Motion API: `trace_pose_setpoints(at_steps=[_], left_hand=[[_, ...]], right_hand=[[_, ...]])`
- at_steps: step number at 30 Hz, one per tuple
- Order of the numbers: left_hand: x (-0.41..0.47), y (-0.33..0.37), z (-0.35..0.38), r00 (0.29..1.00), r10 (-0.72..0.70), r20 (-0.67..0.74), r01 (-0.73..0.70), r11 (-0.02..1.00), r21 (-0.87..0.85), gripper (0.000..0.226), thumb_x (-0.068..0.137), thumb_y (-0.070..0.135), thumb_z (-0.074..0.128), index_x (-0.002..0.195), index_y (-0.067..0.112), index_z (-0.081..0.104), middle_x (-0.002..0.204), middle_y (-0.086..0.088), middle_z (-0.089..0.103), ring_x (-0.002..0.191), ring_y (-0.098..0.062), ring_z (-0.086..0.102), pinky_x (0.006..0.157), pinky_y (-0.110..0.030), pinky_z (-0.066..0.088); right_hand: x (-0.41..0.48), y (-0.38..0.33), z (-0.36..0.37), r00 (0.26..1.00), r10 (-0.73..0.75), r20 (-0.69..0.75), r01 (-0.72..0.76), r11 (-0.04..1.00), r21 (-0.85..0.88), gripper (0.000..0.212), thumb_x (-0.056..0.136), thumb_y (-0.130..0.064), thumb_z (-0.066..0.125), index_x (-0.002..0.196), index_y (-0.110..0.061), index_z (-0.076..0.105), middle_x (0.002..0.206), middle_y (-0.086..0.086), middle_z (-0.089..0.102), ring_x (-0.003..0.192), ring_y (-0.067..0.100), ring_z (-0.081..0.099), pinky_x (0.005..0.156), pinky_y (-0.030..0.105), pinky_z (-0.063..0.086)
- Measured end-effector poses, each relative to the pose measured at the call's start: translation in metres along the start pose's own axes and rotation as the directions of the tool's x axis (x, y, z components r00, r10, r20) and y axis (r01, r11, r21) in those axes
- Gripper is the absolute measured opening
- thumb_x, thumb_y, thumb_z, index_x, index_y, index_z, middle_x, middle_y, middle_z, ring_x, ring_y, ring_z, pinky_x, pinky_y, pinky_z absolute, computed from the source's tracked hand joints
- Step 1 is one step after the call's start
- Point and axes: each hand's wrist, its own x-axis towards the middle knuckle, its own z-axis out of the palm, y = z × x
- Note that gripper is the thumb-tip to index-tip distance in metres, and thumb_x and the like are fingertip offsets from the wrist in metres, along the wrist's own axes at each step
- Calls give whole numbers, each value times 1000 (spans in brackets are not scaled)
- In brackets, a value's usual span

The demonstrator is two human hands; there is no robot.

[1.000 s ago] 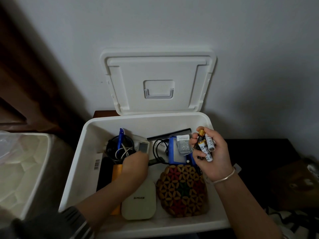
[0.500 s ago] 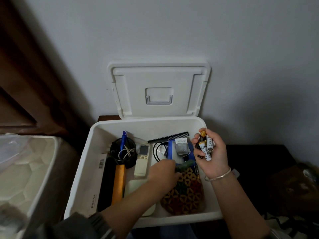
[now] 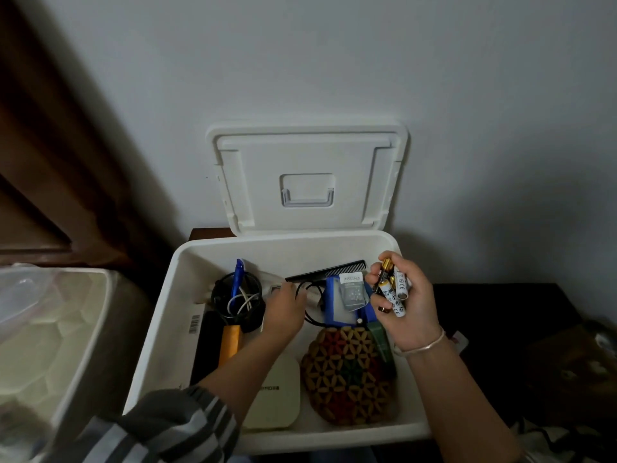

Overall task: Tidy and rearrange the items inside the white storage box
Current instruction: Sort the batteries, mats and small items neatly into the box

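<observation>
View: head camera.
Progress: judged partway; white plastic storage box (image 3: 167,312) open, contents mixed, sorting left to do.
Right hand (image 3: 409,309): above the box's right rear corner, fingers grasping gold-and-white cylindrical batteries (image 3: 397,290).
Left hand (image 3: 283,312): low at rear middle; finger state cannot be told.
Count: batteries at least four; black plastic comb (image 3: 329,273) one; round woven mat (image 3: 347,372) one.
</observation>
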Motion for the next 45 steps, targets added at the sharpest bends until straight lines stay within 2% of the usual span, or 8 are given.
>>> trace_pose_setpoints(at_steps=[5, 9, 13, 18, 23, 29, 35, 45], left_hand=[[17, -4, 16, 994, -64, 87, 71, 995, -72, 35, 104, 18, 34, 108, -5, 60, 110, -22, 65, 102, -34, 61, 90, -41, 49], [30, -5, 9, 985, 60, 163, -97, 968, 233, 31, 103, 20, 39, 109, 0, 62, 110, -19, 65, 103, -31, 60, 82, -33, 44], [37, -13, 3, 938, 195, 287, -316, 820, 478, 40, 103, 27, 35, 138, 15, 49, 130, -12, 50, 119, -30, 46, 100, -39, 40], [36, -16, -8, 883, 270, 383, -388, 880, 275, 49, 97, 19, 34, 145, 16, 42, 147, -6, 41, 132, -26, 37, 112, -36, 27], [36, -24, -8, 837, 369, 404, -511, 792, 334, 70, 88, -7, 47, 150, 19, 29, 152, -7, 37, 137, -26, 37, 113, -36, 30], [39, -23, 7, 871, 424, 248, -491, 744, 453, 52, 92, 6, 52, 141, 18, 39, 143, -3, 43, 130, -22, 40, 105, -34, 33], [34, -19, 8, 909, 347, 230, -416, 730, 542, 41, 91, 11, 55, 130, 13, 45, 134, -7, 46, 123, -24, 44, 103, -32, 35], [-30, 1, -40, 980, 84, 179, -190, 659, 728, 44, 91, 11, 57, 132, 4, 44, 135, -16, 41, 124, -29, 43, 102, -35, 44]], right_hand=[[0, 0, -1, 999, 14, -30, -13, 1000, 13, 13, 85, -21, 50, 82, -13, 60, 70, 3, 56, 61, 11, 55, 30, 15, 33], [0, 1, -1, 999, 29, -16, -29, 1000, -8, 13, 85, -22, 51, 84, -13, 60, 70, 3, 56, 62, 11, 55, 31, 15, 34], [1, 0, -1, 999, 41, -12, -41, 999, 4, 13, 84, -22, 51, 83, -13, 61, 70, 3, 56, 61, 10, 55, 31, 15, 34], [0, 0, 0, 999, 48, -17, -48, 999, 9, 14, 83, -22, 50, 83, -12, 59, 70, 3, 55, 61, 10, 54, 31, 14, 33], [1, -1, 0, 999, 44, -18, -44, 999, 2, 14, 84, -22, 49, 84, -12, 58, 71, 3, 54, 61, 9, 54, 31, 14, 33], [1, 1, 0, 999, 44, -17, -44, 999, 1, 15, 85, -21, 47, 83, -12, 59, 70, 3, 55, 61, 10, 54, 31, 14, 33], [4, 4, -5, 999, 53, -4, -53, 999, -4, 14, 86, -21, 50, 85, -11, 60, 71, 5, 56, 62, 11, 55, 31, 15, 35], [2, 9, -1, 983, 183, -6, -183, 983, 11, 14, 81, -23, 55, 79, -11, 63, 70, 4, 57, 58, 11, 57, 28, 15, 34]])
